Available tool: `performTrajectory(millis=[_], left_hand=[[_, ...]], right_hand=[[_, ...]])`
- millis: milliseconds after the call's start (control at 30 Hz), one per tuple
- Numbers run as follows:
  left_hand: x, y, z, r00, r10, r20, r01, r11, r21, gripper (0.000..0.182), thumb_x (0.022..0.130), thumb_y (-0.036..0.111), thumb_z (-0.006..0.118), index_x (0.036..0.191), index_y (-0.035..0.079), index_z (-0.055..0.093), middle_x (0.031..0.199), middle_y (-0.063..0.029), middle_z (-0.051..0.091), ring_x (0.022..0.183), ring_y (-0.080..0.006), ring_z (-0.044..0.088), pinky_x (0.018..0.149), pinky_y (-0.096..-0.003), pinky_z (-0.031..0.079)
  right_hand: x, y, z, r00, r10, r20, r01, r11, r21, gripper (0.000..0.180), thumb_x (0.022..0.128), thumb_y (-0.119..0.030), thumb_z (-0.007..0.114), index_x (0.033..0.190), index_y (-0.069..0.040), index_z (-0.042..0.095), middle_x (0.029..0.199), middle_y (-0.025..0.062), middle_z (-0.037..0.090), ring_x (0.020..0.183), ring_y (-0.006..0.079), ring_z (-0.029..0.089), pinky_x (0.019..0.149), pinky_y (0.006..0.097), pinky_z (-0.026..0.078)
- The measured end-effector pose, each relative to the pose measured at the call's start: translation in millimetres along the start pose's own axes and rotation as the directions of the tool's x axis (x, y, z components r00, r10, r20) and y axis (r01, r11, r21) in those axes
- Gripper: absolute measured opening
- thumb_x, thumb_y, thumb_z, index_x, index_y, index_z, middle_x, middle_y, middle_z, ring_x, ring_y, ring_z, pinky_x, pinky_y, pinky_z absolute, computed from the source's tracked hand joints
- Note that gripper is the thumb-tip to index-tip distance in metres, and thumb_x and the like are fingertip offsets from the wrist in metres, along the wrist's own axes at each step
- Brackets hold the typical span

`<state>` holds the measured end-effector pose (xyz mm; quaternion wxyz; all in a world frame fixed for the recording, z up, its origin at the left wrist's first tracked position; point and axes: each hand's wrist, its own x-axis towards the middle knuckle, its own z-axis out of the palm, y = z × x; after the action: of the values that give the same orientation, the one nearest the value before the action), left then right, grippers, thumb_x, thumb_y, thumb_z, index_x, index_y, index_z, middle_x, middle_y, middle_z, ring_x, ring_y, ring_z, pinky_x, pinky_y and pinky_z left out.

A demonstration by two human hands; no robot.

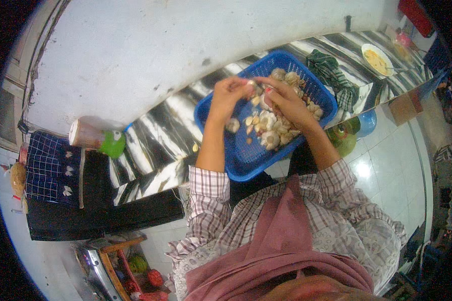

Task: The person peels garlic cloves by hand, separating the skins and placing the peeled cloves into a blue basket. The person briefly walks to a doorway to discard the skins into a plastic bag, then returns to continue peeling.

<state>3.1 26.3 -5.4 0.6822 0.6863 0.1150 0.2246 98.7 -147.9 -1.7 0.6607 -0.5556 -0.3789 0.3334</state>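
Note:
A blue plastic basket (pixel 245 161) stands on the marbled bench before me, holding garlic bulbs (pixel 270 139) and loose cloves (pixel 250 120). Over its far part, my left hand (pixel 231 92) pinches a small piece of garlic (pixel 251 83) between thumb and fingers. Close beside it, my right hand (pixel 284 99) reaches in from the right, its fingertips near or at the same piece; blur hides whether they touch it. One bulb (pixel 232 125) lies apart, by my left wrist. A single clove (pixel 195 147) rests on the bench outside the basket.
Right of the basket lie a green checked cloth (pixel 333 77) and a white plate of food (pixel 376 60). A cylindrical container (pixel 86 133) and a green packet (pixel 113 144) are at the left, near a dark blue cloth (pixel 52 169). A white wall (pixel 154 49) rises behind the bench.

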Motion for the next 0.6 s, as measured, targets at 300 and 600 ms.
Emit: performTrajectory(millis=[300, 600], left_hand=[[-1.8, 0.4, -1.3, 0.999, 0.040, 0.034, -0.042, 0.998, 0.054, 0.009, 0.082, 0.004, 0.066, 0.089, 0.000, 0.062, 0.080, -0.0113, 0.068, 0.073, -0.0174, 0.066, 0.071, -0.0302, 0.054], [-1.2, 3.5, -2.6, 0.997, -0.003, 0.079, 0.005, 0.999, -0.033, 0.011, 0.080, 0.001, 0.066, 0.091, -0.001, 0.064, 0.082, -0.0090, 0.068, 0.072, -0.0136, 0.063, 0.069, -0.0266, 0.051]], right_hand=[[-3.8, -8.0, -5.3, 0.998, 0.005, 0.062, -0.009, 0.998, 0.060, 0.033, 0.096, -0.018, 0.051, 0.127, -0.007, 0.057, 0.094, -0.0032, 0.058, 0.074, 0.0033, 0.045, 0.062, 0.0183, 0.038], [4.2, 5.3, -4.4, 0.993, -0.115, 0.013, 0.115, 0.983, -0.143, 0.033, 0.094, -0.014, 0.050, 0.125, -0.005, 0.059, 0.100, 0.0051, 0.066, 0.086, 0.0138, 0.057, 0.077, 0.0275, 0.047]])
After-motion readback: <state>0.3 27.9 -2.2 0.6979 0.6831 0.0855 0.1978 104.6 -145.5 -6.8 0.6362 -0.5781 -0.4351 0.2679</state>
